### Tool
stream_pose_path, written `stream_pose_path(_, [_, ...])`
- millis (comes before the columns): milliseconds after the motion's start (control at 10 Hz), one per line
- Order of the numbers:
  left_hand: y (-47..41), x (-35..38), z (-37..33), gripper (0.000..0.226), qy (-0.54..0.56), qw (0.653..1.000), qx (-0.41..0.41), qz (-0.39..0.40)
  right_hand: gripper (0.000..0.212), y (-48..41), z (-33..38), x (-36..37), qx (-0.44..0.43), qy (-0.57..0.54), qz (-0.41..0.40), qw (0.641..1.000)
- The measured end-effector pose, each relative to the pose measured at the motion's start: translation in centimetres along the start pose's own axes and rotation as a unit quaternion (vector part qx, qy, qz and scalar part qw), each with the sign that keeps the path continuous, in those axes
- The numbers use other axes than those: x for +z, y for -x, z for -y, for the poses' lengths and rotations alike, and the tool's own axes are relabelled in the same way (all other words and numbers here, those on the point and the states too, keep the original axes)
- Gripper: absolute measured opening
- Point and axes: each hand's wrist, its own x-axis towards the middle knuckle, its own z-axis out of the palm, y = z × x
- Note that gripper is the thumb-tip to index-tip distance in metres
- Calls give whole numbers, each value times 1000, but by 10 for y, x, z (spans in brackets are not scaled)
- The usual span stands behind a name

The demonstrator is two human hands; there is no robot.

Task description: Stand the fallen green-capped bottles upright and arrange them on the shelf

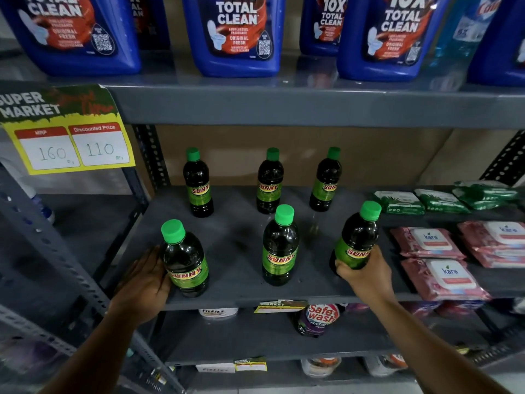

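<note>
Both forearms reach in from the bottom of the head view. Left hand (145, 282) lies flat against the side of the front-left bottle (184, 260), fingers (147, 258) pressed together and extended, palm touching the label rather than wrapped round it. Right hand (365, 270) grips the lower body of the front-right bottle (356, 240), fingers curled round it from behind with the thumb across the front; this bottle leans slightly, base near the shelf (235, 237) or just on it, can't tell which. Front-middle bottle (279, 247) stands free between the two hands. Three more green-capped bottles stand upright in a back row: back-left (197, 184), back-middle (270, 183), back-right (325, 182). None seen lying down, so the task looks nearly done, only spacing left. Bottles look like stiff plastic, full of dark liquid, moderately heavy, smooth glossy label likely a bit slippery; best held round the labelled mid-body, not the cap. Wipe packs (437, 260) sit just beside the right hand
</note>
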Motion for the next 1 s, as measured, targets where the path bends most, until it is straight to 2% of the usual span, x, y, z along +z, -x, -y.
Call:
stream_pose_path(200, [2, -2, -2, 72, 10, 1000, 10, 1, 48, 15, -1, -2, -16, -5, -9, 1000])
stream_pose_path(800, [3, 0, 2, 68, 54, 998, 7, -11, 47, 27, 2, 1, -8, 3, -13, 1000])
stream_pose_path(900, [6, -8, -1, 57, 155, 987, -11, -48, 59, 37, 3, 0, -30, 37, 3, 999])
stream_pose_path(1000, [28, -28, -15, 63, 270, 948, -35, -164, 88, 49, 9, -14, -102, 150, -75, 981])
